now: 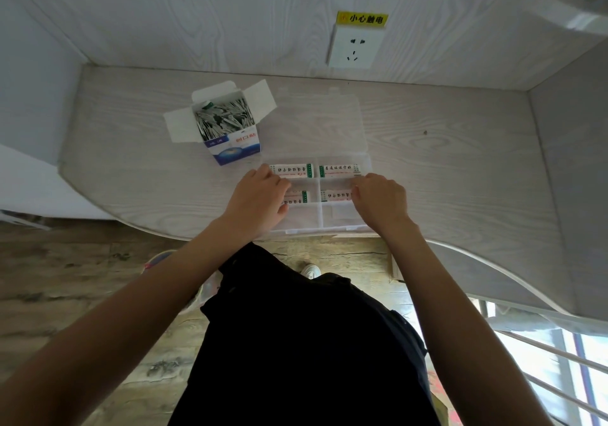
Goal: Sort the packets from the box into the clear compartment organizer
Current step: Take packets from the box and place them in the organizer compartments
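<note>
head view looks steeply down on a pale wood-grain counter (444, 162) where a clear compartment organizer (320, 210) sits at the near edge with its lid (316, 123) folded back flat, the lid so transparent that its outline is hard to trace. four compartments show packets (291, 170) with green ends and dark print too small to read: two in the far row lie in full sight, while the two in the middle row are partly hidden, the left one under the left hand (260, 202) and the right one cut off at its end by the right hand (381, 200). the nearest row of compartments looks faint and i cannot tell what, if anything, lies in it. the left hand lies over the organizer's left side, fingers bent down toward the compartments; whether its grip is grasping a packet or merely resting cannot be told, as the fingertips are hidden. the right hand sits at the organizer's right edge with fingers curled under, and its grip is equally unclear. just beyond and left of the organizer stands the box (227, 129), blue and white, flaps spread open, crammed with more packets standing on end. on the back wall a white wall socket (355, 45) carries a yellow warning label (362, 18). dark clothing fills the lower frame and hides most of the floor.
</note>
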`<state>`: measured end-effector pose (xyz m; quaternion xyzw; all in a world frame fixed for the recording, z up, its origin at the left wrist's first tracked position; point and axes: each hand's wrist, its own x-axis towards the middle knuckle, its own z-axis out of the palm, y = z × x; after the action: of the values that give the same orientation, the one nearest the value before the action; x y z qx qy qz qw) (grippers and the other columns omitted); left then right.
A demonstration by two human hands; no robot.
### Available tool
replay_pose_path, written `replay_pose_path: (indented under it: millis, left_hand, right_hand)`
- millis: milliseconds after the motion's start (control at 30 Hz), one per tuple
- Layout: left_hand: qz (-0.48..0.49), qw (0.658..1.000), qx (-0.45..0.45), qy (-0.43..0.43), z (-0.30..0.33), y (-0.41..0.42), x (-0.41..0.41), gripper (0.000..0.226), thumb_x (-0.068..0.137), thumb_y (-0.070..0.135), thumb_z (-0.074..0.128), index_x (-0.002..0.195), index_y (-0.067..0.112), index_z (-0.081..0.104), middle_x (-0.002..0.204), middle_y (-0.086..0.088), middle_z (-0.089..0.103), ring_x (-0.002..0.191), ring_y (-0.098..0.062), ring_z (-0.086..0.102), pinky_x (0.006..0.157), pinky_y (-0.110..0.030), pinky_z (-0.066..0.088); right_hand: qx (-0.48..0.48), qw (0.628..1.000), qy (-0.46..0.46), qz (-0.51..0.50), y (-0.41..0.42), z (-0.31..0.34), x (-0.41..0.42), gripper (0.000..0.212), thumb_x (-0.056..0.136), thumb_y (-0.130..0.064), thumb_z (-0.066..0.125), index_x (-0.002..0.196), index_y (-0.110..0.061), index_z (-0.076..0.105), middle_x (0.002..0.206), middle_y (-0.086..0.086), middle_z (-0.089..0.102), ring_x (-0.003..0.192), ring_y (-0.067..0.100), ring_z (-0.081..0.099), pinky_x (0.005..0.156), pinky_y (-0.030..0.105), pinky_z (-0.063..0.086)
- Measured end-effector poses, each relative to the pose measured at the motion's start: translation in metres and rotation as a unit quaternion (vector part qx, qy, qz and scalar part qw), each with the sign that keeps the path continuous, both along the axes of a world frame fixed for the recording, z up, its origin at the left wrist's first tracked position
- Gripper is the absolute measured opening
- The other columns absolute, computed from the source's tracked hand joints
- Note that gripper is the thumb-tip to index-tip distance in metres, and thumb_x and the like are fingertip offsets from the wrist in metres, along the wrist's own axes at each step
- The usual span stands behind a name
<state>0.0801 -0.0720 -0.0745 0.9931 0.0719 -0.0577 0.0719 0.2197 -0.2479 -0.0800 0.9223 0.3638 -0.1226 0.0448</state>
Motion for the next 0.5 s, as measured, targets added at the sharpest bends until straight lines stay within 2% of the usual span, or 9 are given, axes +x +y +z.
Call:
replay_pose_path:
  millis: [133,367,500]
  left_hand:
    - [0.016,1.0,0.008,0.009,-0.001,0.0,-0.001,0.036,0.089,0.041,0.052,0.113,0.015,0.061,0.104,-0.002,0.066,0.102,-0.021,0.049,0.085,-0.033,0.036]
    - [0.015,1.0,0.007,0.011,-0.002,0.003,-0.003,0.041,0.09,0.046,0.048,0.116,0.017,0.06,0.103,0.0,0.066,0.101,-0.02,0.048,0.085,-0.032,0.034]
    - [0.013,1.0,-0.019,0.017,0.001,0.007,-0.005,0.043,0.089,0.048,0.05,0.119,0.018,0.058,0.109,0.0,0.065,0.104,-0.019,0.051,0.088,-0.031,0.036]
  right_hand:
    - [0.015,1.0,0.019,-0.017,0.002,0.0,-0.004,0.029,0.097,-0.018,0.034,0.102,-0.01,0.062,0.089,0.007,0.06,0.076,0.026,0.06,0.062,0.03,0.041]
    - [0.057,0.992,0.07,-0.091,-0.001,0.002,-0.004,0.03,0.096,-0.024,0.038,0.103,-0.012,0.065,0.088,0.008,0.066,0.077,0.026,0.061,0.067,0.031,0.045]
    - [0.107,0.983,0.087,-0.118,-0.007,0.015,-0.008,0.027,0.095,-0.024,0.045,0.109,-0.018,0.067,0.1,0.006,0.071,0.083,0.026,0.065,0.075,0.033,0.049]
